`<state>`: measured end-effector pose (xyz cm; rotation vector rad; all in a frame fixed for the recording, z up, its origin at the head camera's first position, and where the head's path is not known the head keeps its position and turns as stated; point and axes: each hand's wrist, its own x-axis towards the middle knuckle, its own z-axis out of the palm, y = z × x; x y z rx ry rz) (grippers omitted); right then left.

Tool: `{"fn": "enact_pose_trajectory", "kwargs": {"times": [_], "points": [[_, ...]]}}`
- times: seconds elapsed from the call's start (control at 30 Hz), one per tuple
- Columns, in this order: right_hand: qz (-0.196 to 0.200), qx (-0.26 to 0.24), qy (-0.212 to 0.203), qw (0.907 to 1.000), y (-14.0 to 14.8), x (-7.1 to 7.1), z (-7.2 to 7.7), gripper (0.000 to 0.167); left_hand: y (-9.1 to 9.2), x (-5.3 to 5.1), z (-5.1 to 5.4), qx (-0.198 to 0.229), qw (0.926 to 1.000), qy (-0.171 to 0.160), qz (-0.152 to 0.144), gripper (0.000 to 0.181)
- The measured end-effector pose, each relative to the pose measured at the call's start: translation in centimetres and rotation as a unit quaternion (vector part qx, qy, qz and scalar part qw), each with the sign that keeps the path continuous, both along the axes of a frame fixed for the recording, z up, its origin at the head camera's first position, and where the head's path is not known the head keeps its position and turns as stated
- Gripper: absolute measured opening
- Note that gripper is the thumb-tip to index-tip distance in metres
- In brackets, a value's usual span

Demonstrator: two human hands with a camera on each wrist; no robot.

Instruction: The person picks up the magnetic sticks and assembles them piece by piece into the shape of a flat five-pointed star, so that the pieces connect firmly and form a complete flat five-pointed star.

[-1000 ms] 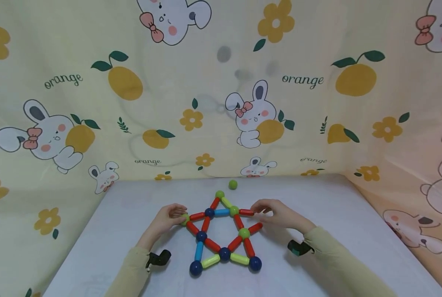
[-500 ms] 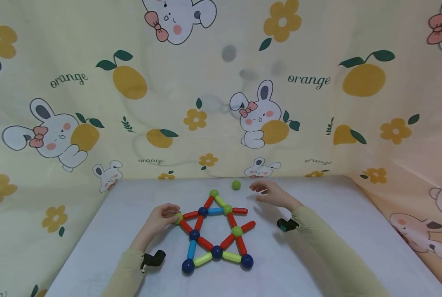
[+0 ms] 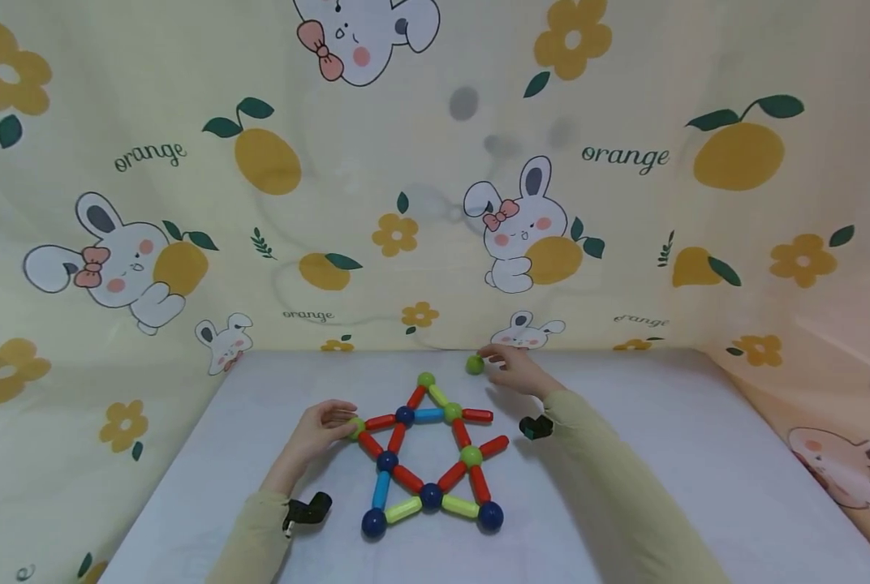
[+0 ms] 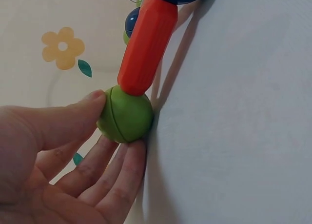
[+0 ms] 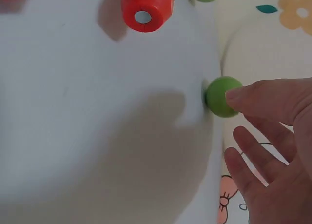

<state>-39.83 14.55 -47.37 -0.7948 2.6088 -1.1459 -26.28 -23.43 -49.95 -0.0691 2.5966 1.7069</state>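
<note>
In the head view, a flat star-like frame of magnetic rods and balls lies on the table. My left hand (image 3: pixel 316 430) holds the green ball (image 3: pixel 357 428) at its left point. The left wrist view shows thumb and fingertips on that green ball (image 4: pixel 127 115), with a red rod (image 4: pixel 148 46) joined to it. Near the back edge lies a loose green ball (image 3: pixel 475 365). My right hand (image 3: pixel 520 371) reaches over to it, fingers extended. In the right wrist view the thumb overlaps this ball (image 5: pixel 222 97), other fingers spread apart; contact is unclear.
Two red rods, an upper one (image 3: pixel 478 416) and a lower one (image 3: pixel 494 445), stick out from the frame's right side with free ends. Dark blue balls (image 3: pixel 374 523) form the near corners. Behind the table (image 3: pixel 588 487) hangs a patterned cloth (image 3: pixel 420 243).
My right hand has left the upper red rod's free end and moved back to the loose green ball. The left hand stays on its ball. The head view has shifted slightly.
</note>
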Motion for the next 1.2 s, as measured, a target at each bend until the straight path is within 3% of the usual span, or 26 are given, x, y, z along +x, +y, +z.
{"fn": "enact_pose_trajectory", "kwargs": {"times": [0.27, 0.63, 0.83, 1.0, 1.2], "points": [[-0.005, 0.012, -0.022, 0.9997, -1.1, -0.6, -0.7, 0.061, 0.2, 0.0, 0.0, -0.006, 0.9999, -0.011, 0.008, 0.032], [0.027, -0.015, -0.024, 0.9992, -1.6, -0.4, -1.4, 0.038, 0.5, 0.2, 0.4, -0.006, 0.9999, -0.001, 0.009, 0.029], [0.025, -0.004, -0.040, 0.9989, -1.9, -0.3, -1.8, 0.032, 0.5, 0.3, 0.1, -0.003, 0.9998, -0.001, 0.017, 0.028], [0.010, -0.017, -0.046, 0.9987, -0.9, 0.8, -1.3, 0.033, 0.5, 0.3, -0.1, -0.008, 0.9998, 0.001, 0.016, 0.029], [0.017, -0.050, -0.037, 0.9979, 1.3, 3.4, 0.0, 0.037, 0.4, 0.2, -0.2, -0.014, 0.9998, 0.001, 0.012, 0.029]]}}
